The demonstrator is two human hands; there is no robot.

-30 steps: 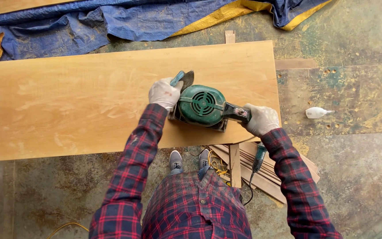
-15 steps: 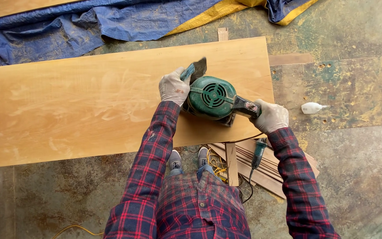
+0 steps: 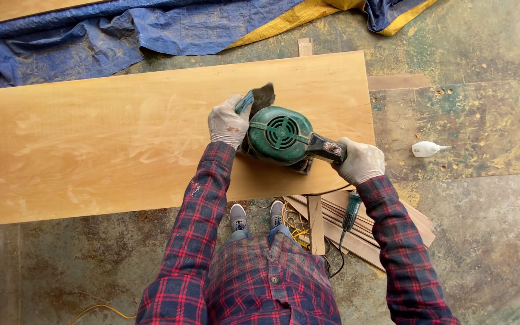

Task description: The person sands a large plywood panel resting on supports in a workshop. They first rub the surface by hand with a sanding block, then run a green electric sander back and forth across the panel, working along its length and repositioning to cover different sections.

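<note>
I see my left hand [image 3: 229,123], gloved, closed over the front knob of the green sander [image 3: 279,137], at nine o'clock from its motor housing. My right hand [image 3: 361,161], also gloved, grips the rear handle at four o'clock. The sander sits flat on the long plywood board [image 3: 103,144], toward its three o'clock end. A blue tarp [image 3: 151,30] lies at twelve o'clock, and a small white bottle [image 3: 425,148] rests on the floor at three o'clock.

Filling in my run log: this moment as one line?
left hand: on sander front | right hand: gripping handle | sander: on board
</note>
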